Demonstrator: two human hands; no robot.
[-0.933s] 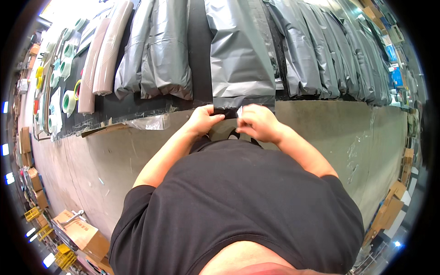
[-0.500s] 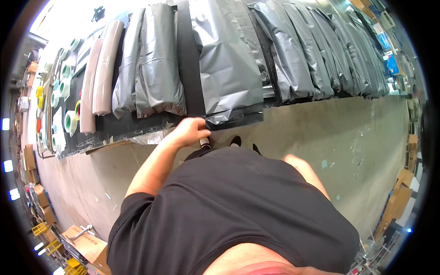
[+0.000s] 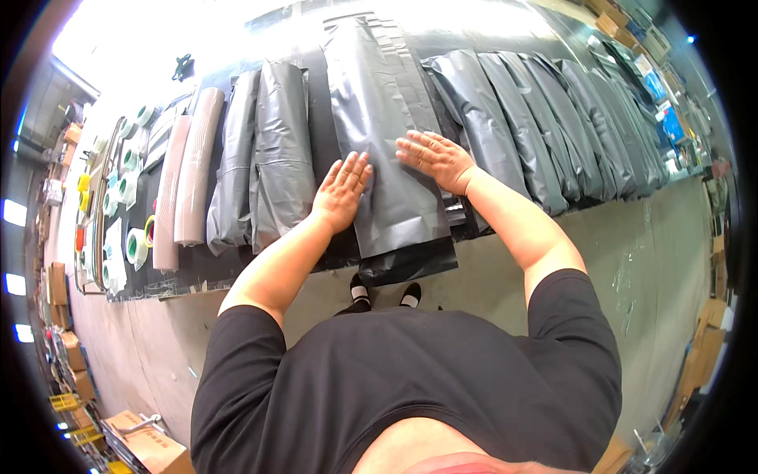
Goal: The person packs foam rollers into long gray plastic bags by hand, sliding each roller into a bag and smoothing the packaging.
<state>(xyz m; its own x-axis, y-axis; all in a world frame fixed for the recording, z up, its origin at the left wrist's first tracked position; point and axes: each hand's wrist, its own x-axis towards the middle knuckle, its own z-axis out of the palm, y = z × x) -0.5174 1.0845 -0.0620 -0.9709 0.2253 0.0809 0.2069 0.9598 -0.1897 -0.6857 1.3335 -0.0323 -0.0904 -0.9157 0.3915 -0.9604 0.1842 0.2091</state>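
A long grey plastic mailing bag (image 3: pixel 399 209) lies in the middle of the table, its black flap (image 3: pixel 407 263) hanging past the front edge. Flat on its left side rests my left hand (image 3: pixel 341 189), fingers stretched out. My right hand (image 3: pixel 438 160) lies on its right side, fingers spread and pointing left. Neither hand grips anything. Under the bag's right edge shows a stack of similar grey bags (image 3: pixel 395 43). What is inside the middle bag is hidden.
Filled grey bags stand to the left (image 3: pixel 283 158), and several more lie in a row (image 3: pixel 482 126) to the right. Farther left are two pinkish rolls (image 3: pixel 197 166) and green-and-white tape rolls (image 3: pixel 136 246). Black scissors (image 3: pixel 182 66) lie at the far left. My shoes (image 3: pixel 410 295) show below the table edge.
My left hand has left the bag's front edge and moved up onto its surface. The right hand has risen from beside my body onto the bag. The view has tilted upward.
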